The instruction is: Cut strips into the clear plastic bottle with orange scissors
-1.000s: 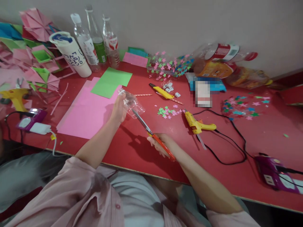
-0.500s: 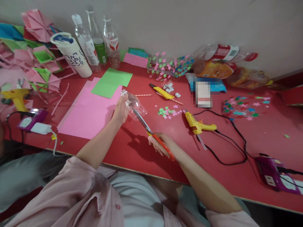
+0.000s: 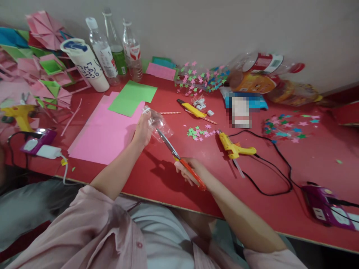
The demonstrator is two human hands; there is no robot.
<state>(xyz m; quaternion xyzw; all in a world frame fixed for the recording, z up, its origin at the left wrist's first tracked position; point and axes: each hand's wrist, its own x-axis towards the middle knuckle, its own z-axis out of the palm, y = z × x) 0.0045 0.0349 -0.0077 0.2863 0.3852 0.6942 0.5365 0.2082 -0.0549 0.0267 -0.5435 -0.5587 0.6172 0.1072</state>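
My left hand [image 3: 143,130] is closed around the neck of a cut piece of clear plastic bottle [image 3: 163,125], held above the red table. My right hand [image 3: 188,170] grips the orange handles of a pair of scissors [image 3: 171,148]. The scissor blades point up and to the left, and their tips are at the lower edge of the clear plastic. Whether the blades are cutting into it is too small to tell. Left of my left hand lie pink sheets [image 3: 103,130] with a green sheet [image 3: 133,98] on top.
Paper stars [image 3: 198,133], a yellow cutter [image 3: 193,109] and a yellow glue gun [image 3: 235,146] with a black cable lie ahead and right. Bottles [image 3: 131,52] and a white tumbler [image 3: 86,67] stand back left. Purple power strips [image 3: 39,141] sit on both sides.
The scissors and my right hand have shifted very slightly to the left. My left hand still holds the clear plastic in nearly the same place.
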